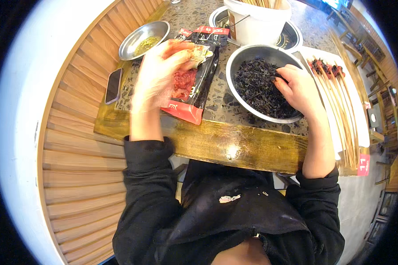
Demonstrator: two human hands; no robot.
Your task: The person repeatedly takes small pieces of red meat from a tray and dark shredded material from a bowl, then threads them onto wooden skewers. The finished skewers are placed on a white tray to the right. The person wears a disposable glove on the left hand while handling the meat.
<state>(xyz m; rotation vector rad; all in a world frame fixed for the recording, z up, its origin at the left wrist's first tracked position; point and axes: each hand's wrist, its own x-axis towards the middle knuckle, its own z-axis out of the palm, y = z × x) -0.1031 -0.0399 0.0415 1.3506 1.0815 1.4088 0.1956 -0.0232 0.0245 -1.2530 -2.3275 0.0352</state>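
My left hand [165,66], somewhat blurred, is above a black and red plastic food pouch [207,71]. Its fingers close around a pale greenish, leaf-like piece [200,57], which I cannot identify more exactly. Red minced or sliced raw meat [184,84] shows on the pouch beside the palm. Over at the right, my right hand [297,86] reaches across the rim of a steel bowl [231,88]. Thumb and fingertips pinch at the dark, dried-looking shreds [258,87] that fill it. Some fingertips are hidden.
A steel bowl [164,29] with yellowish liquid and a phone [114,86] are at left. Behind stands a white bucket [257,28] of sticks in a steel basin [293,34]. Several loaded bamboo skewers [338,109] lie on a white tray [358,109], near the table's wooden edge [232,142].
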